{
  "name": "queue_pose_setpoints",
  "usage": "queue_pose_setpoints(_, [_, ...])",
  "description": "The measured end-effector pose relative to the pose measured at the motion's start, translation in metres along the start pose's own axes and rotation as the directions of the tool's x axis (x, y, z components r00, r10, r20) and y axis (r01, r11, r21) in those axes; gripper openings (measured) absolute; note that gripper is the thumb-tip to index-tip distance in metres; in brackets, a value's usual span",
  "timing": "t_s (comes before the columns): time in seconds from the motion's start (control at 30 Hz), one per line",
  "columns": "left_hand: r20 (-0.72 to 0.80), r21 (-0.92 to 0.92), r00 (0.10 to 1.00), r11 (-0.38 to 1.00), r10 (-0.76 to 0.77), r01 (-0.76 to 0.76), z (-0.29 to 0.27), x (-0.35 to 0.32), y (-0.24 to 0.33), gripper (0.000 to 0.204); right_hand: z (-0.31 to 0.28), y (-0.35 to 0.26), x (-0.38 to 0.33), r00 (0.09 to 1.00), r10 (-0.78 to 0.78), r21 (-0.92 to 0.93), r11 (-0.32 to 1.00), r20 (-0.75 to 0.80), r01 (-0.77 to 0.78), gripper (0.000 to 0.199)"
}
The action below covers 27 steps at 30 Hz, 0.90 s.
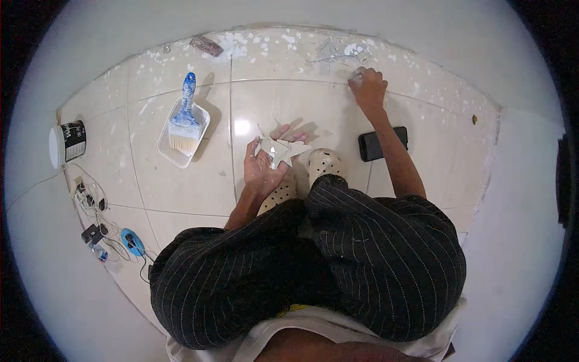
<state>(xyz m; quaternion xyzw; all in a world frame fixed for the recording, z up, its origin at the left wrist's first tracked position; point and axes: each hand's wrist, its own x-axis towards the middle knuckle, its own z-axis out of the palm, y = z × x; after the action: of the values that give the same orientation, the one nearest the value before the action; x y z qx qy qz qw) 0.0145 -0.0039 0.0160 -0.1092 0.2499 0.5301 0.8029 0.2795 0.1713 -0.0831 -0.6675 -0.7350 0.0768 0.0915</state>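
My left hand (260, 172) is palm up above the floor tiles, bearing a pile of jagged, off-white paint flakes (282, 151). Its thumb stands beside the flakes, and the other fingers reach out from under them. Farther off, at the right, my right hand (369, 90) is down at the floor near the wall, fingers curled inward. Something pale and greyish shows at its fingertips, too small to name. Just left of that hand lie more grey-white flakes (338, 53) and dust along the wall's foot.
A white tray (164, 148) carries a wide blue-handled paintbrush (188, 111). A worn brown block (206, 46) lies by the wall. Under my right forearm is a black phone (371, 148). At the left are a black-and-white tub (73, 142), tangled cables and a blue disc (131, 242).
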Motion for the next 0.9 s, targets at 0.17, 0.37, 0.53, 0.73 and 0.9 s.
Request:
queue_pose_setpoints(0.17, [0.035,-0.033,0.999,0.999,0.005,-0.004,-0.006,0.001,0.000,0.067,-0.004,-0.004,0.001,1.000,0.003,-0.021,1.000,-0.002,-0.003,0.025])
queue_pose_setpoints(0.37, [0.017,0.060,1.000,0.998,0.002,-0.003,-0.006,0.002,0.000,0.068,0.004,0.005,0.002,1.000,-0.025,-0.014,1.000,-0.015,0.025,0.025])
queue_pose_setpoints(0.53, [0.017,0.052,1.000,0.999,0.005,-0.006,-0.003,0.001,0.001,0.065,0.001,0.005,0.002,0.999,-0.016,0.036,0.999,-0.040,0.017,0.025])
queue_pose_setpoints(0.73, [-0.032,-0.010,0.999,1.000,-0.006,0.005,-0.005,0.002,0.001,0.066,0.006,0.007,0.003,0.996,-0.060,0.026,0.998,-0.062,0.062,0.024])
queue_pose_setpoints(0.9, [-0.003,0.005,1.000,1.000,0.000,0.000,-0.005,0.002,0.000,0.066,0.009,0.011,0.010,0.999,-0.050,0.042,0.998,0.005,0.050,0.027])
